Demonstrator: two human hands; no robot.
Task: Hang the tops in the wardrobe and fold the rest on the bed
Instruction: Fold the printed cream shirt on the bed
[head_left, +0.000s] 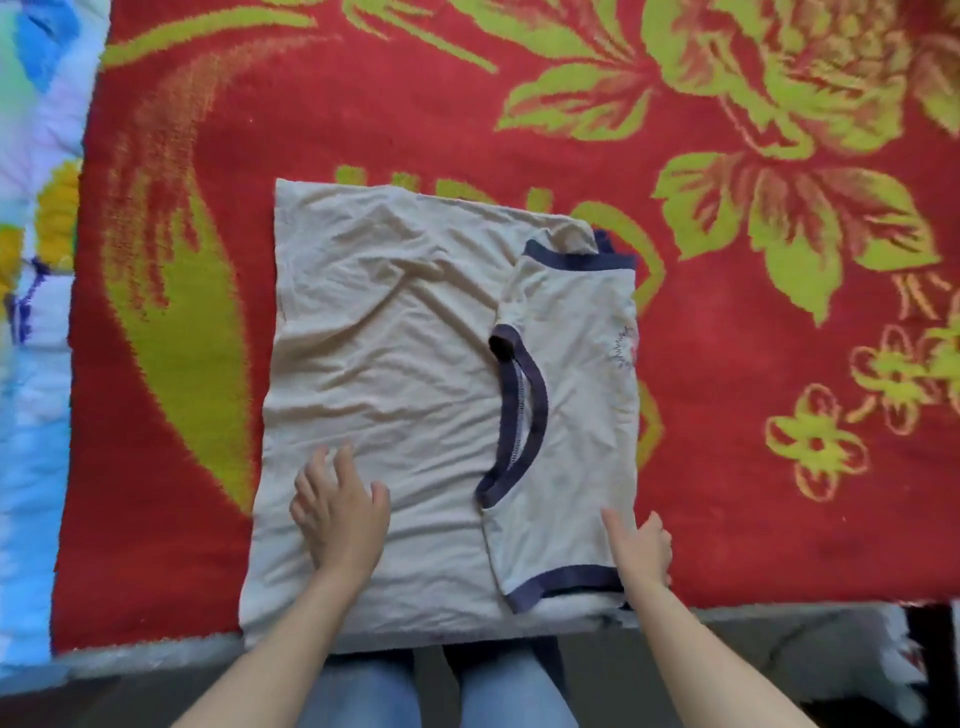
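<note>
A cream T-shirt (395, 353) with navy collar and sleeve trim lies flat on the bed's red blanket (363, 104), its collar end to the right. Both sleeves are folded inward over the body. My left hand (337, 512) rests on the shirt's near left part with its fingers spread. My right hand (640, 545) touches the near right edge by the navy sleeve cuff (566, 582), its fingers partly hidden at the cloth's edge.
The red blanket carries a green and yellow flower pattern and ends at the bed's near edge (156, 649). A blue and white patterned quilt (31, 260) lies along the left side. My legs in jeans (363, 691) stand against the bed.
</note>
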